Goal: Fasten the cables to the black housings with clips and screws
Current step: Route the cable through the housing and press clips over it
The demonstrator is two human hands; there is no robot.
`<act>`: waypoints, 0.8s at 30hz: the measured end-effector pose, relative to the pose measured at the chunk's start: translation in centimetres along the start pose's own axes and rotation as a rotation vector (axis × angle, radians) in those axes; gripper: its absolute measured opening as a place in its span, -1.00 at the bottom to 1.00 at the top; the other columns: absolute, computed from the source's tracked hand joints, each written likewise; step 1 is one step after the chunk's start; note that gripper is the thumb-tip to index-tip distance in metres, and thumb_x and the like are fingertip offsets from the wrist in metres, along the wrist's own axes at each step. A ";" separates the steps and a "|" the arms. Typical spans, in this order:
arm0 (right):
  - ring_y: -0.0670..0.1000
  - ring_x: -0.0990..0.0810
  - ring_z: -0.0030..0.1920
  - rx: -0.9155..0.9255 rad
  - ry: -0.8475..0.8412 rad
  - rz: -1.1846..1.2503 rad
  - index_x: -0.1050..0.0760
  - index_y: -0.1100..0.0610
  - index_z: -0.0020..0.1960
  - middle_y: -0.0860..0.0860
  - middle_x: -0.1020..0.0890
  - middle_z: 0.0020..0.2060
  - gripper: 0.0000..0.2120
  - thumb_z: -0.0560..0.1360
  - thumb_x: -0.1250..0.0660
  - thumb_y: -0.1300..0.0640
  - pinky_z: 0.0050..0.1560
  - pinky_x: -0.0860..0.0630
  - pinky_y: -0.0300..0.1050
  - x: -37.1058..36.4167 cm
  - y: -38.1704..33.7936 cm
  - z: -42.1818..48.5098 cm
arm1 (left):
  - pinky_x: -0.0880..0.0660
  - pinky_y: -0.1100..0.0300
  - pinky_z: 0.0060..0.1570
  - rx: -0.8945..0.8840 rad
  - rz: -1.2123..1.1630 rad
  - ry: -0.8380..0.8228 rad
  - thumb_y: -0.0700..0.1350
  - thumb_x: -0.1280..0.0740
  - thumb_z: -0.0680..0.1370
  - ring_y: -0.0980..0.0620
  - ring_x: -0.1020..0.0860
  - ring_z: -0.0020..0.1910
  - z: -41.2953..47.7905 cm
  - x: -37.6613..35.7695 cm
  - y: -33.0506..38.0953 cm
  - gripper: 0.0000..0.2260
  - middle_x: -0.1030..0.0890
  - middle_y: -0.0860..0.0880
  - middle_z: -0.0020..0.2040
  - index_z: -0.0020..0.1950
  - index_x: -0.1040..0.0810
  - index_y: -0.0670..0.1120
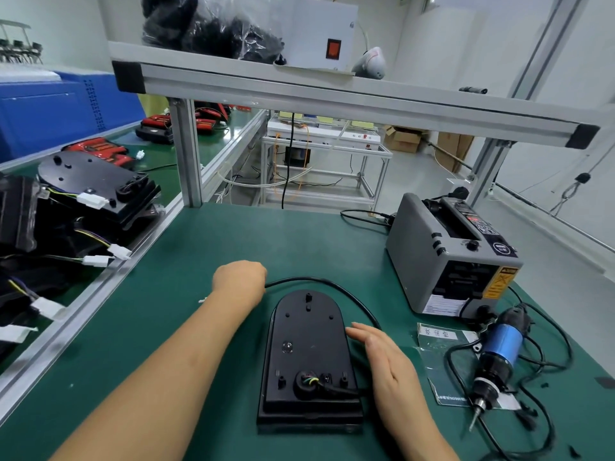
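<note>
Black housing (309, 354) lay flat on green tabletop (199, 247), directly before me. Right hand (382, 357) flat, fingers straight, against its right edge, holding nothing. Left hand (239, 281) curled beyond housing, gripping black cable (332, 286) that looped round its top. Electric screwdriver (496, 357) lay at my right.

Beyond my left hand (239, 281) I saw open mat (233, 234) up to the post (186, 154). Between my hands the housing (309, 354) and cable (299, 278) barred the way. Right of my right hand (382, 357), the screwdriver (496, 361) and dispenser (446, 257) crowded the mat.
</note>
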State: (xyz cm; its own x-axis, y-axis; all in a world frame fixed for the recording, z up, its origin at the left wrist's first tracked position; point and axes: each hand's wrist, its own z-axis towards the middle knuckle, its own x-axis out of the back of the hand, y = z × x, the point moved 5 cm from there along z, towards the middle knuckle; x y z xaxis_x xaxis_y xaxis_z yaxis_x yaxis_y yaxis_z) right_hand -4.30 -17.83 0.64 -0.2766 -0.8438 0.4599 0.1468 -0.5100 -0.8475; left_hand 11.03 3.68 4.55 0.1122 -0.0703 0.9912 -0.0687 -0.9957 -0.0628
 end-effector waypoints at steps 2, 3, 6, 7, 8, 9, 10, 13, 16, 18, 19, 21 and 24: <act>-0.29 -0.43 0.25 0.004 -0.022 -0.010 -0.57 -0.21 0.10 -0.32 -0.56 0.14 -0.58 0.51 0.04 -0.19 0.27 -0.33 -0.24 -0.1 -0.1 -0.1 | -0.39 0.16 -0.17 0.037 -0.034 -0.010 -0.19 -0.27 0.54 -0.07 -0.52 0.04 -0.1 -0.3 -0.7 -0.80 -0.57 -0.03 0.09 0.13 -0.55 -0.01; -0.29 -0.42 0.26 0.008 -0.034 -0.017 -0.56 -0.19 0.13 -0.32 -0.56 0.14 -0.56 0.50 0.04 -0.19 0.28 -0.33 -0.23 -0.2 -0.2 -0.2 | -0.39 0.16 -0.17 0.069 -0.058 -0.014 -0.20 -0.27 0.53 -0.07 -0.50 0.01 -0.1 -0.3 -1.2 -0.81 -0.56 -0.03 0.07 0.11 -0.55 -0.02; -0.30 -0.39 0.28 0.001 -0.057 -0.059 -0.53 -0.18 0.18 -0.35 -0.53 0.16 -0.59 0.53 0.02 -0.16 0.33 -0.30 -0.22 -0.3 -0.2 -0.3 | -0.41 0.17 -0.20 0.185 -0.157 -0.055 -0.19 -0.25 0.52 -0.07 -0.48 -0.11 -0.5 -0.3 -3.2 -0.91 -0.55 -0.04 -0.11 -0.02 -0.53 -0.09; -0.30 -0.38 0.29 -0.005 -0.056 -0.066 -0.52 -0.19 0.18 -0.35 -0.51 0.17 -0.63 0.55 -0.01 -0.12 0.35 -0.28 -0.22 -0.3 -0.3 -0.3 | -0.43 0.18 -0.24 0.212 -0.217 -0.080 -0.19 -0.24 0.52 -0.06 -0.51 -0.19 -0.7 -0.4 -3.9 -0.92 -0.55 -0.04 -0.20 -0.10 -0.52 -0.12; -0.30 -0.36 0.31 -0.013 -0.050 -0.072 -0.51 -0.20 0.17 -0.35 -0.49 0.20 -0.69 0.57 -0.04 -0.07 0.36 -0.26 -0.23 -0.3 -0.3 -0.3 | -0.43 0.22 -0.30 0.235 -0.309 -0.098 -0.21 -0.22 0.52 -0.04 -0.53 -0.30 -0.7 -0.5 -4.6 -0.89 -0.57 -0.05 -0.29 -0.18 -0.50 -0.14; -0.31 -0.34 0.32 -0.022 -0.042 -0.080 -0.48 -0.23 0.16 -0.35 -0.46 0.22 -0.73 0.59 -0.07 -0.02 0.37 -0.24 -0.24 -0.2 -0.3 -0.3 | -0.42 0.26 -0.36 0.256 -0.435 -0.107 -0.22 -0.21 0.52 -0.03 -0.52 -0.41 -0.9 -0.6 -5.3 -0.85 -0.60 -0.08 -0.36 -0.23 -0.49 -0.17; -0.31 -0.33 0.33 -0.032 -0.037 -0.090 -0.46 -0.24 0.16 -0.34 -0.44 0.23 -0.74 0.60 -0.09 0.01 0.37 -0.23 -0.25 -0.1 -0.3 -0.3 | -0.41 0.28 -0.39 0.272 -0.592 -0.101 -0.23 -0.21 0.52 -0.03 -0.51 -0.49 -1.1 -0.7 -5.9 -0.83 -0.61 -0.11 -0.40 -0.27 -0.48 -0.19; -0.25 -0.32 0.37 -0.070 -0.077 -0.124 -0.43 -0.24 0.23 -0.30 -0.43 0.28 -0.74 0.60 -0.10 -0.01 0.42 -0.22 -0.18 -0.2 -0.1 -0.4 | -0.46 0.28 -0.47 0.331 -1.164 -0.024 -0.29 -0.27 0.53 -0.01 -0.53 -0.57 -2.8 -1.7 -7.0 -0.86 -0.56 -0.18 -0.39 -0.24 -0.45 -0.22; -0.17 -0.22 0.45 -0.104 -0.149 -0.190 -0.38 -0.17 0.35 -0.30 -0.35 0.35 -0.65 0.59 -0.09 -0.09 0.46 -0.14 -0.15 -0.6 -0.1 -0.6 | -0.43 0.34 -0.62 0.379 -1.507 -0.070 -0.27 -0.30 0.56 0.07 -0.54 -0.59 -5.2 -3.6 -6.4 -0.88 -0.51 -0.17 -0.34 -0.18 -0.44 -0.22; -0.16 -0.15 0.47 -0.118 -0.181 -0.235 -0.33 -0.18 0.39 -0.32 -0.30 0.37 -0.62 0.59 -0.08 -0.13 0.44 -0.10 -0.21 -0.7 -0.3 -0.6 | -0.47 0.31 -0.59 0.380 -1.580 -0.124 -0.24 -0.32 0.56 0.04 -0.58 -0.53 -6.7 -4.5 -5.5 -0.89 -0.54 -0.18 -0.30 -0.14 -0.45 -0.24; -0.15 -0.12 0.48 -0.122 -0.194 -0.256 -0.31 -0.19 0.40 -0.31 -0.29 0.39 -0.61 0.58 -0.08 -0.14 0.43 -0.09 -0.22 -0.7 -0.4 -0.6 | -0.49 0.29 -0.57 0.374 -1.588 -0.149 -0.23 -0.33 0.55 0.01 -0.60 -0.51 -7.4 -4.9 -5.1 -0.89 -0.56 -0.19 -0.29 -0.12 -0.46 -0.25; -0.17 -0.10 0.48 -0.116 -0.214 -0.302 -0.27 -0.22 0.41 -0.30 -0.27 0.41 -0.60 0.58 -0.08 -0.17 0.41 -0.08 -0.24 -0.7 -0.6 -0.6 | -0.54 0.25 -0.50 0.337 -1.574 -0.204 -0.24 -0.32 0.55 -0.01 -0.61 -0.47 -8.7 -5.4 -4.2 -0.90 -0.61 -0.18 -0.32 -0.09 -0.51 -0.28; -0.51 -0.06 0.29 -0.077 -0.220 -0.335 -0.28 -0.19 0.42 -0.33 -0.26 0.39 -0.60 0.58 -0.10 -0.15 0.34 0.00 -0.46 -0.9 -1.0 -0.6 | -0.56 0.24 -0.42 0.239 -1.465 -0.228 -0.29 -0.28 0.56 0.03 -0.59 -0.43 -10.2 -5.3 -3.2 -0.89 -0.65 -0.10 -0.34 -0.01 -0.61 -0.24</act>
State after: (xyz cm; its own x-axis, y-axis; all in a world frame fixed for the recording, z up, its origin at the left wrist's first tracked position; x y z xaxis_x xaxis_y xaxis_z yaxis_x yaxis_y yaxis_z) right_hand -4.74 -16.44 0.88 -0.0864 -0.6529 0.7525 0.0089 -0.7558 -0.6548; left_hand 0.54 7.85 0.70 0.0856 0.9844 0.1539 0.3942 -0.1753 0.9022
